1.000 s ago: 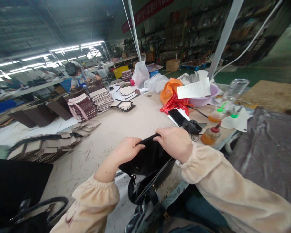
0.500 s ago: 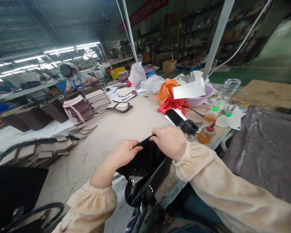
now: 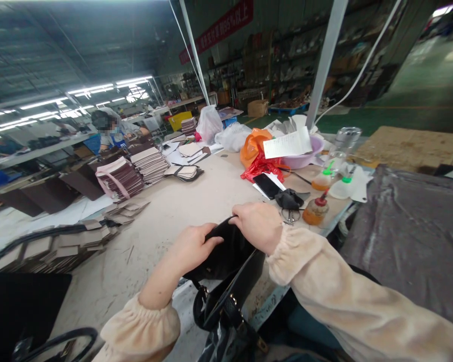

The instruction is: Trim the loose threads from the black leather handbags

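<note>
A black handbag point(image 3: 226, 261) rests on the near edge of the worktable point(image 3: 181, 201), its strap and metal rings hanging toward me. My left hand point(image 3: 191, 246) is closed on the bag's top rim at the left. My right hand point(image 3: 257, 226) is closed on the same rim at the right. Both arms wear beige sleeve covers.
Glue bottles point(image 3: 315, 211), scissors point(image 3: 289, 215), a phone point(image 3: 268, 185), a red and orange bag point(image 3: 257, 151) and a pink basin point(image 3: 305, 158) lie to the right. Stacks of brown panels point(image 3: 136, 168) and cut pieces point(image 3: 56, 244) fill the left. A co-worker point(image 3: 105, 128) sits far left. Another black bag point(image 3: 22, 311) sits near left.
The view has drifted so everything sits slightly lower and left. Both hands keep the same hold on the bag's rim.
</note>
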Demonstrator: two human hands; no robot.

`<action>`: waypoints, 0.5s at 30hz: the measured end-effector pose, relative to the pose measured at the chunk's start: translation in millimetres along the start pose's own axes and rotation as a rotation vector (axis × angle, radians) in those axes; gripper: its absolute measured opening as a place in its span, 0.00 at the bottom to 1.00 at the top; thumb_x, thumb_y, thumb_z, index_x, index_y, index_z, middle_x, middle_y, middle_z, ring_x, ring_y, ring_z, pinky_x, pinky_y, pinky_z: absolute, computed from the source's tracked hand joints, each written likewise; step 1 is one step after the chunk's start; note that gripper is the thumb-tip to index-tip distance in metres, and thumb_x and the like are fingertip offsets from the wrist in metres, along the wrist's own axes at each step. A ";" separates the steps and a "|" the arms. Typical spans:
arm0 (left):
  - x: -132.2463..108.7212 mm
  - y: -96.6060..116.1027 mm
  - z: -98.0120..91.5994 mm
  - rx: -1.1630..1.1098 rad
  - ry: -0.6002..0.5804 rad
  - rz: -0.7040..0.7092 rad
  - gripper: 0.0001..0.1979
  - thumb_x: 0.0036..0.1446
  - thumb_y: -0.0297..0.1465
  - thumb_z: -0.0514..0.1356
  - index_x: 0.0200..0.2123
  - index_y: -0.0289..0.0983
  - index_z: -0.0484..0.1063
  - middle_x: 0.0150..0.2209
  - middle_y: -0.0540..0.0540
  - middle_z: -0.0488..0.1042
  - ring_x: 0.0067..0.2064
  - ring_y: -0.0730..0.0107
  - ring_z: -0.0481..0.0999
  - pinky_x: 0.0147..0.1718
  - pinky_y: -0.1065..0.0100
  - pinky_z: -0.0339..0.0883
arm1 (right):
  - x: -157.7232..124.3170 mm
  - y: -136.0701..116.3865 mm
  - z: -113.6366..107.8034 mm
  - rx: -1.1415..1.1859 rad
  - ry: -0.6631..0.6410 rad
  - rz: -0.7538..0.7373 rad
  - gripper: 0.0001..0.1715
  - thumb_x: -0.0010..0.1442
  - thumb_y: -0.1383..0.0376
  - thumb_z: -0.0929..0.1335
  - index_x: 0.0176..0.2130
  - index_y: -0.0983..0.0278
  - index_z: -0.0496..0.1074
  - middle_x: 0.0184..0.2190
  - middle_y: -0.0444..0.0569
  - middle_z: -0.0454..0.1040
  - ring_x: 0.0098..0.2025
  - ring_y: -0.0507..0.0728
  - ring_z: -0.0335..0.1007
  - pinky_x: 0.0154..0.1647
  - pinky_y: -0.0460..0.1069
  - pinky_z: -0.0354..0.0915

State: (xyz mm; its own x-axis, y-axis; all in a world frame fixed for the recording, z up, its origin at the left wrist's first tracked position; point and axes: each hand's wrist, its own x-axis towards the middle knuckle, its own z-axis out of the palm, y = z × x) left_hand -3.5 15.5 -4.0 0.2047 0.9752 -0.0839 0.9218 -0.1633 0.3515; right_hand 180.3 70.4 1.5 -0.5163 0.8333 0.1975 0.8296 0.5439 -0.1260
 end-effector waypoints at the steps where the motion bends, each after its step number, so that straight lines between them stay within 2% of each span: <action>1: -0.6 0.1 -0.2 -0.025 -0.005 0.011 0.14 0.56 0.40 0.55 0.44 0.41 0.70 0.34 0.48 0.77 0.34 0.67 0.74 0.32 0.70 0.60 | 0.0 0.4 0.7 0.000 0.000 -0.002 0.13 0.61 0.56 0.62 0.33 0.59 0.72 0.30 0.46 0.76 0.34 0.57 0.72 0.27 0.47 0.59; 3: -0.7 -0.7 0.0 -0.050 0.001 0.022 0.16 0.56 0.39 0.56 0.47 0.42 0.69 0.38 0.48 0.77 0.37 0.66 0.75 0.35 0.70 0.62 | -0.2 0.9 1.6 0.000 -0.001 -0.005 0.14 0.61 0.55 0.62 0.33 0.59 0.72 0.31 0.46 0.76 0.34 0.57 0.72 0.28 0.48 0.59; 6: 1.4 -3.3 1.4 -0.019 0.031 0.010 0.15 0.59 0.37 0.51 0.46 0.41 0.71 0.37 0.47 0.78 0.37 0.67 0.75 0.37 0.70 0.62 | -0.8 0.7 0.5 -0.001 -0.011 -0.004 0.14 0.61 0.55 0.62 0.33 0.59 0.72 0.31 0.46 0.76 0.34 0.57 0.72 0.28 0.48 0.59; 11: 4.4 -4.0 2.5 0.043 0.012 -0.004 0.16 0.61 0.38 0.48 0.37 0.39 0.73 0.29 0.48 0.76 0.30 0.69 0.73 0.30 0.71 0.60 | -1.9 -0.5 -3.1 -0.013 -0.016 -0.007 0.14 0.61 0.55 0.62 0.33 0.59 0.71 0.31 0.46 0.76 0.34 0.57 0.72 0.28 0.48 0.59; 15: 4.5 4.8 1.7 0.181 -0.003 -0.064 0.17 0.61 0.38 0.48 0.32 0.37 0.73 0.27 0.45 0.75 0.29 0.67 0.73 0.28 0.69 0.59 | -1.4 0.6 -1.5 -0.019 0.010 -0.015 0.13 0.61 0.55 0.62 0.33 0.59 0.71 0.30 0.46 0.76 0.33 0.57 0.72 0.26 0.48 0.58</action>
State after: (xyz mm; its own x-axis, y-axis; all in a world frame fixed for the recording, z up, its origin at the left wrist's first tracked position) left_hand 2.5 18.9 -4.3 0.1442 0.9840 -0.1042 0.9771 -0.1250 0.1724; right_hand 181.8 69.5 2.7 -0.5269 0.8239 0.2087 0.8256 0.5545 -0.1048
